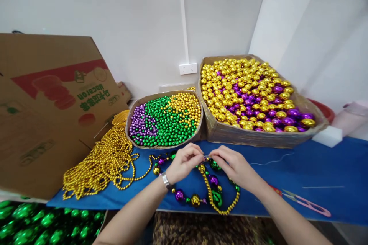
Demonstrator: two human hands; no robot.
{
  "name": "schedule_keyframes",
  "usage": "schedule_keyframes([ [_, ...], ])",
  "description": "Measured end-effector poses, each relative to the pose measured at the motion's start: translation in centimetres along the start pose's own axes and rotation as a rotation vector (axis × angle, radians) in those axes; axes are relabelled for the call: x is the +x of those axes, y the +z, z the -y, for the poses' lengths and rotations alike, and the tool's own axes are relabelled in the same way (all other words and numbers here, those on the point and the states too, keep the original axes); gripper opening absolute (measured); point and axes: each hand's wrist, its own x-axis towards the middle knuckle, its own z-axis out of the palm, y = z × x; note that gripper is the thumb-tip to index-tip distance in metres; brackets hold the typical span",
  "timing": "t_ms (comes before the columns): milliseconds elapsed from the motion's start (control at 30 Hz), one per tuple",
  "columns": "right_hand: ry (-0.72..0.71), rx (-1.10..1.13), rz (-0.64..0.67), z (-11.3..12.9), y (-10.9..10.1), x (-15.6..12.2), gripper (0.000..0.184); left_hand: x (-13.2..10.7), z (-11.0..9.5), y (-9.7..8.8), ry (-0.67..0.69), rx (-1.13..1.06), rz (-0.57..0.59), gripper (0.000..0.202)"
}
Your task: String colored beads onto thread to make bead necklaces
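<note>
Both our left hand point(187, 159) and right hand point(231, 163) pinch thin, clear thread point(206, 156); on the blue-clothed bench point(310, 160), our shiny green, purple and gold beaded strand point(179, 195) looks mostly threaded, its joining seemingly unfinished.

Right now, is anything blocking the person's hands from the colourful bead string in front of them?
Nothing visible is. The left hand and right hand are at the bead string, seemingly pinching a thin strand between them. The pink-handled scissors lie off to the right; the large box stands behind.
</note>
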Motion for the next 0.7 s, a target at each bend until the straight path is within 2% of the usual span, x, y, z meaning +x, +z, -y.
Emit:
schedule_keyframes([
  [133,0.193,0.457,-0.082,-1.9,0.1,-0.6,0.028,-0.2,0.4,-0.8,-0.135,-0.714,-0.121,0.02],
  [233,0.267,0.786,-0.193,-3.0,1.7,-0.6,0.032,-0.5,0.9,-0.3,-0.135,-0.954,-0.212,0.021],
  [333,0.314,0.961,-0.264,-3.7,3.4,-0.3,0.035,-1.0,1.8,0.3,-0.144,-0.957,-0.279,0.022],
  [433,0.34,0.933,-0.269,-4.4,4.7,-0.5,0.039,-1.6,3.4,0.3,-0.22,-0.844,-0.293,0.028],
  [567,0.361,0.81,-0.265,-5.5,6.0,-1.7,0.041,-2.3,5.5,0.0,-0.339,-0.76,-0.336,0.032],
  [700,0.314,0.572,-0.231,-5.7,5.0,-2.7,0.035,-1.9,5.8,0.6,-0.38,-0.617,-0.272,0.03],
])
